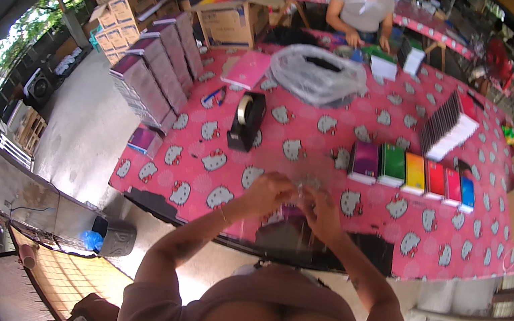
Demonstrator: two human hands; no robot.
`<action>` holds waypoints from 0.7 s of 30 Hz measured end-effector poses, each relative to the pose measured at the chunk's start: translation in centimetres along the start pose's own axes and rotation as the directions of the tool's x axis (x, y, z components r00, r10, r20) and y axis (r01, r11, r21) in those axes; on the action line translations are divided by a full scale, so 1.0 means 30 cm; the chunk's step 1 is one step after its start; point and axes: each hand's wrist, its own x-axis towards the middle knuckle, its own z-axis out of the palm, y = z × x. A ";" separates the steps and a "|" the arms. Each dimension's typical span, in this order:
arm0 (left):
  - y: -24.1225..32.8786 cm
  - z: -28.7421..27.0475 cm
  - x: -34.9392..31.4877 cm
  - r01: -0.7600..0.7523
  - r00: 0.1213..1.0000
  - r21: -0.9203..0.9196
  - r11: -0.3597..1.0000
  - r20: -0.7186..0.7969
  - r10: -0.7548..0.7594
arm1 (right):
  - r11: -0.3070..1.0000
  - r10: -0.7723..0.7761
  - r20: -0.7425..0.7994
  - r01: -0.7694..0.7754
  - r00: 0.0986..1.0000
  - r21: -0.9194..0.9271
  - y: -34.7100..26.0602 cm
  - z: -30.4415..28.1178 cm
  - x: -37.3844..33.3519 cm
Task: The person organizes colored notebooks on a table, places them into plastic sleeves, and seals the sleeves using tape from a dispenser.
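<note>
In the middle of the frame, the left hand (273, 194) and right hand (321, 213) pinch what looks like clear plastic (298, 195), seemingly not finished yet, while tall book piles (153, 72) at upper left look done and small books (414, 174) stand lined up at right.

I am making out print in a few places, but none of it is coming through clearly enough for me to be reading it. The open cardboard box (225, 27) beyond the tall stacks is carrying dark printing on its side, and the piled cartons (115, 35) at the far left are showing small dark marks. On my right, the purple booklet (366, 160) is bearing tiny light marks low on its cover. The small blue-and-red packet (214, 97) is showing coloured print that is blurring together.
</note>
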 end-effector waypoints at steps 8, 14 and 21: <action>0.102 0.038 0.080 0.136 0.991 0.312 0.940 -0.044 -0.129 | 0.991 0.117 -0.031 -0.114 0.993 0.071 -0.007 -0.061 0.095; -0.190 0.094 0.018 0.440 0.890 -0.666 0.603 0.231 -0.394 | 0.693 0.424 0.145 -0.424 0.894 0.584 0.054 -0.031 0.073; -0.686 -0.201 -0.026 0.738 0.477 -0.507 0.446 -0.076 -0.876 | 0.877 0.327 -0.048 -0.284 0.944 0.388 0.060 0.037 0.071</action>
